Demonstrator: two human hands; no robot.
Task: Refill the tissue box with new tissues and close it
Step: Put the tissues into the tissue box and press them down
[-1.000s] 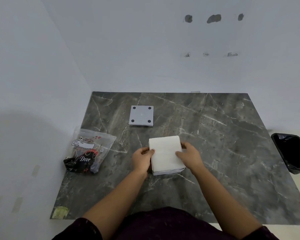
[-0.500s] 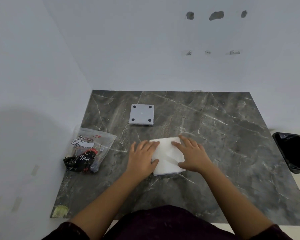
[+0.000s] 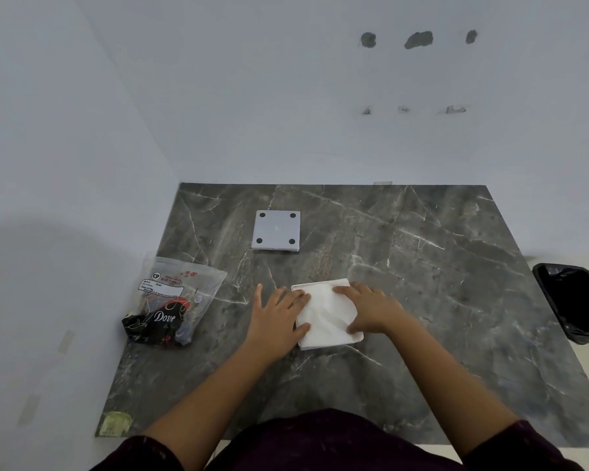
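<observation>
A stack of white tissues [image 3: 325, 312] fills the square white tissue box [image 3: 334, 344], which sits in the middle of the dark marble table [image 3: 439, 300]. My left hand [image 3: 276, 317] lies flat with its fingers spread, the fingertips pressing on the left edge of the tissues. My right hand [image 3: 368, 309] lies flat on their right side, pressing down. The box's grey square lid [image 3: 276, 230], with dark round feet at its corners, rests upside down farther back on the table.
A crumpled clear plastic tissue wrapper [image 3: 170, 300] with a black Dove label lies at the table's left edge. A black bin [image 3: 573, 299] stands off the table's right side. White walls close in behind and on the left.
My hands went from gripping the sides of the raised tissue stack to lying flat on top of it, and the stack has sunk lower into the box.
</observation>
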